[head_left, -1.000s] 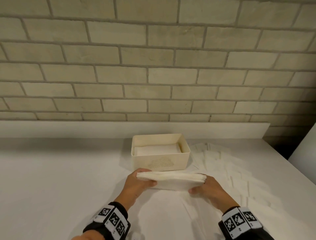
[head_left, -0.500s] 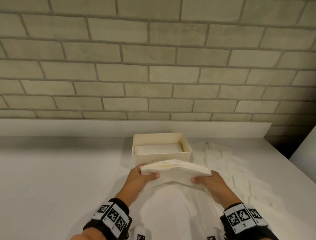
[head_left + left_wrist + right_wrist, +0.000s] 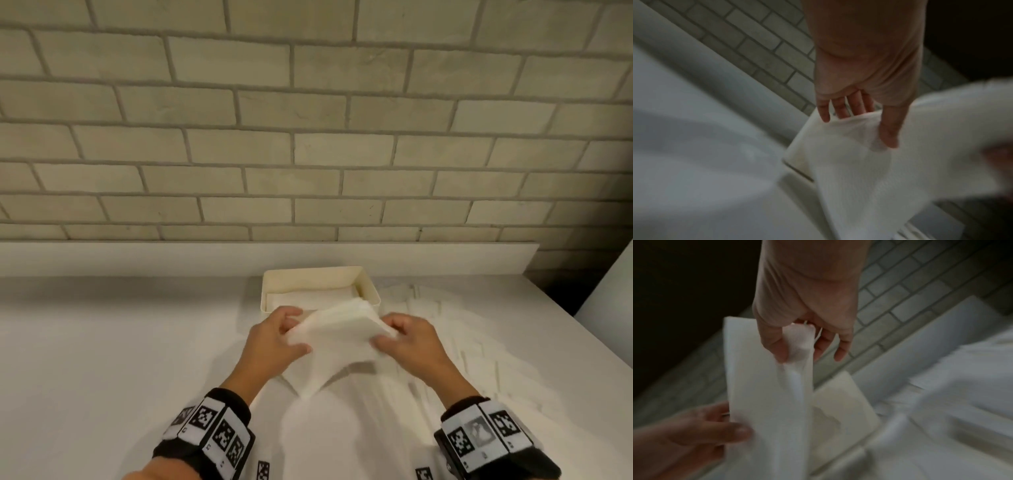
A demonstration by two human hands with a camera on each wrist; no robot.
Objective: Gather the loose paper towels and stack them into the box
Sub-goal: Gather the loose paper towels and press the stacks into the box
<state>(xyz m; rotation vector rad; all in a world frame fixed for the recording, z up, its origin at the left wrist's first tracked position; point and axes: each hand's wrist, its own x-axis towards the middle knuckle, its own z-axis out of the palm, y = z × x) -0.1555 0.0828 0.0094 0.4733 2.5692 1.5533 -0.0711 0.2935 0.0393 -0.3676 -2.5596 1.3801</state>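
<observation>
A thick stack of white paper towels [image 3: 337,323] hangs in the air just in front of the cream box [image 3: 371,293], tilted with its far edge over the box's front rim. My left hand [image 3: 286,334] grips its left end, thumb on top [image 3: 889,129]. My right hand [image 3: 394,334] pinches its right end between thumb and fingers [image 3: 797,344]. One loose sheet trails down from the stack to the table [image 3: 102,342]. Folded towels lie in the box's bottom [image 3: 308,296].
Several loose paper towels [image 3: 472,335] are spread over the table to the right of the box, reaching toward the near right. A low white ledge [image 3: 137,257] runs under the brick wall behind the box. The table's right edge drops off at the far right.
Both hands have lifted the stack off the table and carried it forward, up to the box's front rim. A sheet now hangs below it.
</observation>
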